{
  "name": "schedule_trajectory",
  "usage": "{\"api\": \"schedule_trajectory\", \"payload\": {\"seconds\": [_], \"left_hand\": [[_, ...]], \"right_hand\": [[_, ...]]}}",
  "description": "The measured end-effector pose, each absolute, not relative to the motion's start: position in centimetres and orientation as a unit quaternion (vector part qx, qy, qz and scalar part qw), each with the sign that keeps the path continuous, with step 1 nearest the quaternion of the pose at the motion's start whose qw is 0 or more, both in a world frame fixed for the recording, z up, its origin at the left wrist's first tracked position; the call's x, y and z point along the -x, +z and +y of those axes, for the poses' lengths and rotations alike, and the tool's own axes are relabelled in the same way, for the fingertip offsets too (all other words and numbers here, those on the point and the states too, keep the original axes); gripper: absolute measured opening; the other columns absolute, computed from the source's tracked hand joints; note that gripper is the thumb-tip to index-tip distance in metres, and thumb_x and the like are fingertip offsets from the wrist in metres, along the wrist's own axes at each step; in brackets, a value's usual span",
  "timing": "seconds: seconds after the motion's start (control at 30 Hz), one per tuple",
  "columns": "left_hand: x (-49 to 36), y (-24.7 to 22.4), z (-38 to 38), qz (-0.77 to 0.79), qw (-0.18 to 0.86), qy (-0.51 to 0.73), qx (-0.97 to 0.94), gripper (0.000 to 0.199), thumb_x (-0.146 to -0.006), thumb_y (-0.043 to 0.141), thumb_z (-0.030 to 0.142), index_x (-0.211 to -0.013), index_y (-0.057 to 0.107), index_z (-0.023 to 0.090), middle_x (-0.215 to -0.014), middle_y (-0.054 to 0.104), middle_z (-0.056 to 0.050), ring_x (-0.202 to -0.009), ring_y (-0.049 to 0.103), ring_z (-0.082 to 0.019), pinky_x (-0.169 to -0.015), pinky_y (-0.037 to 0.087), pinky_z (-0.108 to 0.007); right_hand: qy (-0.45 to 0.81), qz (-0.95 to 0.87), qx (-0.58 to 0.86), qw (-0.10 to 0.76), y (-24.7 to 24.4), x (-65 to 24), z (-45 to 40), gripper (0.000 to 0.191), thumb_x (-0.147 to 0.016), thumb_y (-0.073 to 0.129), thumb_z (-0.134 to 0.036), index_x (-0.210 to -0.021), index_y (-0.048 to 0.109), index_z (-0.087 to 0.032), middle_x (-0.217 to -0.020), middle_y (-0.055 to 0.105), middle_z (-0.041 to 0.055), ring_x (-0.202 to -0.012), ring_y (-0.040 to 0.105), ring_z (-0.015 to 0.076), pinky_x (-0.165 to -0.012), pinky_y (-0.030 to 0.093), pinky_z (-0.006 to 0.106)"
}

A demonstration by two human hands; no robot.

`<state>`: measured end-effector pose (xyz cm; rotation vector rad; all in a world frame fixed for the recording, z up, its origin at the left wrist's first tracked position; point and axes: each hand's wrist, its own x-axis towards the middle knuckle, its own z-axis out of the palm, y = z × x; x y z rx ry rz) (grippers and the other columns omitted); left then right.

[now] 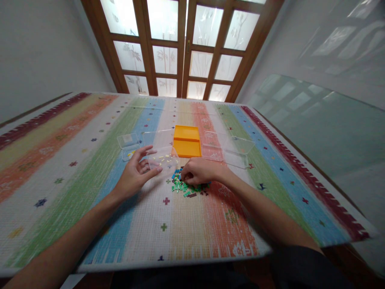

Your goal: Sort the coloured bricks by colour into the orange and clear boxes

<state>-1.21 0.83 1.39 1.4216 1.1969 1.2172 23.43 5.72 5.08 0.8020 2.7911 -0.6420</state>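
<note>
A pile of small green, blue and dark red bricks (186, 189) lies on the striped cloth. My right hand (195, 170) is over the pile's top edge, fingers bent down and pressed together; whatever they hold is hidden. To the left, my left hand (138, 168) is held with fingers apart and nothing between them, beside a clear box (164, 154) with pale yellow pieces in it. Behind my left hand, a smaller clear box (128, 141) stands with its lid raised and yellow pieces inside.
An open orange case (187, 147) lies beyond the pile. Right of it are clear open boxes (212, 151), (237, 159). Striped cloth (150, 224) covers the table. Wooden doors with glass panes (180, 52) stand behind, and a glass-like panel (315, 132) at the right.
</note>
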Motion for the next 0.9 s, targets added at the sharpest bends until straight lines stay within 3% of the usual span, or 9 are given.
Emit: {"api": "schedule_trajectory", "payload": {"seconds": [0.27,0.5,0.7,0.9], "left_hand": [[1.2,1.4,0.8,0.486,0.447,0.493,-0.566,0.072,-0.069,0.088,0.031,-0.133,0.055,0.029,-0.141,0.06,-0.01,-0.093,0.071,-0.018,-0.093,0.061,-0.047],[1.3,1.5,0.8,0.491,0.444,0.489,-0.567,0.072,-0.07,0.087,0.031,-0.134,0.055,0.029,-0.142,0.06,-0.01,-0.094,0.072,-0.019,-0.098,0.06,-0.05],[0.9,1.2,0.5,0.482,0.456,0.484,-0.57,0.073,-0.072,0.088,0.032,-0.137,0.054,0.029,-0.144,0.06,-0.011,-0.096,0.073,-0.019,-0.102,0.058,-0.053],[-0.3,0.2,-0.2,0.453,0.491,0.46,-0.585,0.074,-0.077,0.088,0.036,-0.14,0.051,0.028,-0.148,0.059,-0.013,-0.116,0.071,-0.026,-0.108,0.056,-0.052]], "right_hand": [[-0.206,0.938,-0.268,0.08,4.9,-23.5,5.8,0.023,-0.085,0.064,-0.007,-0.094,0.083,-0.018,-0.083,0.078,0.0033,-0.068,0.06,0.0123,-0.067,0.04,0.026],[-0.236,0.923,-0.29,0.088,5.3,-24.0,6.0,0.018,-0.09,0.066,-0.012,-0.101,0.08,-0.015,-0.086,0.078,0.0053,-0.071,0.061,0.0136,-0.066,0.041,0.025],[-0.289,0.915,-0.28,-0.024,7.3,-26.6,6.9,0.015,-0.093,0.062,-0.017,-0.099,0.076,-0.013,-0.08,0.072,0.0022,-0.067,0.057,0.0113,-0.065,0.039,0.024],[-0.252,0.911,-0.3,-0.129,7.2,-25.5,6.0,0.017,-0.096,0.061,-0.021,-0.099,0.076,-0.013,-0.068,0.061,-0.0027,-0.06,0.049,0.0101,-0.062,0.032,0.025]]}}
